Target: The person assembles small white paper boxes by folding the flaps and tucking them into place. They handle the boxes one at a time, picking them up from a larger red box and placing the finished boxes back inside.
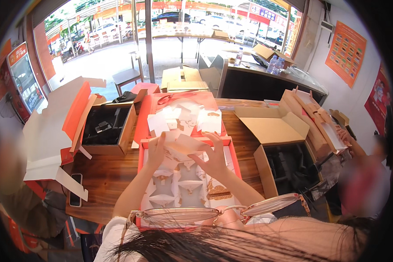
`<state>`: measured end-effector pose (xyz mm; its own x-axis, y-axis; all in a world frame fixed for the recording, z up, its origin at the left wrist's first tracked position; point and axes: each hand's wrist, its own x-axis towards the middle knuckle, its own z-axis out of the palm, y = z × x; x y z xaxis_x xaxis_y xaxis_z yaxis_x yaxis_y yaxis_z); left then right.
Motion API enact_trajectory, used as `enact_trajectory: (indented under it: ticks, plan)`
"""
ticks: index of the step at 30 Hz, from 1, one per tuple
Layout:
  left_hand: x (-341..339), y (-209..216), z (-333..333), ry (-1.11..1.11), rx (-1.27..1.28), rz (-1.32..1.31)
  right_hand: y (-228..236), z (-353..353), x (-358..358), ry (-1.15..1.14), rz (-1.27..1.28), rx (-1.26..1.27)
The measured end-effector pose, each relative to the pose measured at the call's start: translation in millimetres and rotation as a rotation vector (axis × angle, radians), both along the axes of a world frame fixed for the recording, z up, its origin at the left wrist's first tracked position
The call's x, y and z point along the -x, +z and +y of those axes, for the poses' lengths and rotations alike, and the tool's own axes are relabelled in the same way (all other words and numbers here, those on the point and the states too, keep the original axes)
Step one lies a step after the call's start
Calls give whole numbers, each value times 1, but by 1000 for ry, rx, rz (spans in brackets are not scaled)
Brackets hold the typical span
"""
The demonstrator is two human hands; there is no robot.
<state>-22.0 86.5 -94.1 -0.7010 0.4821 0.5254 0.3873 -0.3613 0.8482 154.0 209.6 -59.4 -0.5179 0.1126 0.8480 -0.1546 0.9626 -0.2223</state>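
My left hand [156,153] and my right hand [213,156] both grip a folded white card insert [182,147], held just above a large orange gift box [140,150]. The box's white divider tray [179,187] with several shaped compartments lies under my hands. Behind it the box's open lid [144,109] holds more loose white card pieces [185,118]. My glasses [214,212] and hair fill the bottom of the view.
An open cardboard box [105,127] with dark contents stands at left, another open cardboard box [275,166] at right. Flat white-and-orange carton blanks [46,131] lie far left beside a phone [75,190]. People sit at both sides; one person's hand [346,136] works on cartons at right.
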Motion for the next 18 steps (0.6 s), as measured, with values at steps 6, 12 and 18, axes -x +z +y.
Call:
enact_trajectory:
  ticks: [6, 12, 18]
  plan:
    - [-9, 10, -3, -15, -104, -44, -13, 11, 3, 114, 123, 167]
    - [22, -16, 3, -120, -103, -248, 0, 3, 1, 284, -108, 656]
    - [12, 0, 13, -311, -19, -553, -11, 23, 6, 372, -593, 938]
